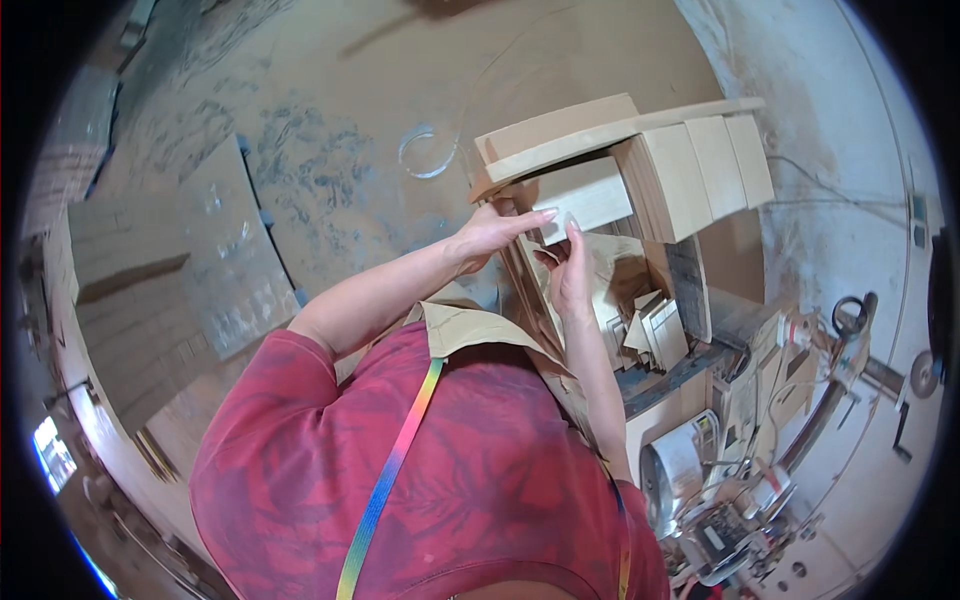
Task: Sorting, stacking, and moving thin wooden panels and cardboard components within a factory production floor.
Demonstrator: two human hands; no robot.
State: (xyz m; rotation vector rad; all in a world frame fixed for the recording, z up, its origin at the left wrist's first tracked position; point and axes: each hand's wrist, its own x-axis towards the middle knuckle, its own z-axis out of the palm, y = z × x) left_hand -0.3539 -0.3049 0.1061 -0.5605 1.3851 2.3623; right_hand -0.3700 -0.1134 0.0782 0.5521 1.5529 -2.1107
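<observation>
A pale rectangular wooden board [597, 192] lies in front of me, tilted, over a wooden work stand. My left hand [490, 232] is closed at the board's left end, a fingertip lying on its near corner. My right hand [568, 275] pinches the near edge close beside it, thumb pressed against the board; its other fingers are curled and partly hidden. Right of the board stands a row of upright wooden panels [680, 180]. Below and to the right of my right hand, several small thin wooden pieces [655, 335] lean together in a loose pile.
A long wooden strip [560, 150] runs along the stand's far side. At the lower right is a machine with a metal drum [680, 470] and a handwheel [850, 316]. Large stacked sheets [140, 300] stand at the left. A white ring-shaped strip [428, 150] lies on the dusty floor.
</observation>
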